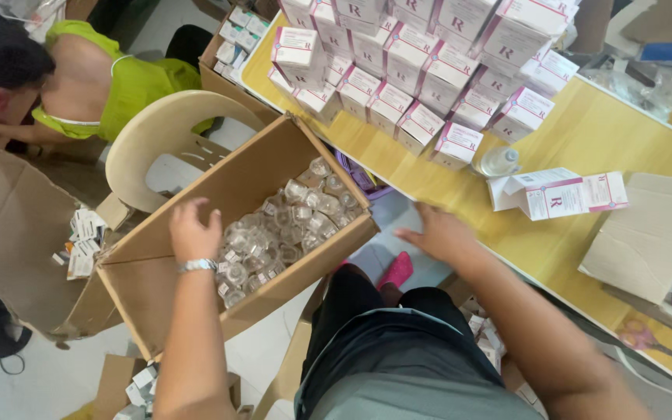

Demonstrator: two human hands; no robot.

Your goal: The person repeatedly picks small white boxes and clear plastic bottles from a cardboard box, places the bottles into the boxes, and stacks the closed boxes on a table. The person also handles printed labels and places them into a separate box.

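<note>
My left hand [193, 231] rests on the near rim of the open cardboard box [145, 288], fingers curled loosely over the edge, palm down. I cannot tell whether the fingers actually clamp the rim or only lie on it. A metal watch band sits on that wrist.

The box lies tilted against my lap, its open side facing up. Its inside holds a heap of small clear glass vials [278, 229], piled toward the lower right corner.

My right hand [439, 233] hovers open, fingers spread, empty, just beside the right corner of the box and at the edge of the yellow table [585, 132].

On the table: a stack of white-and-pink cartons [421, 66] at the far side, one loose vial [499, 161] near them, a flattened carton [558, 192] lying beside it, and a sheet of cardboard [647, 233] to the right.

A cream plastic chair [161, 132] stands behind the box. Another person in a green top [130, 85] bends over beyond it.
</note>
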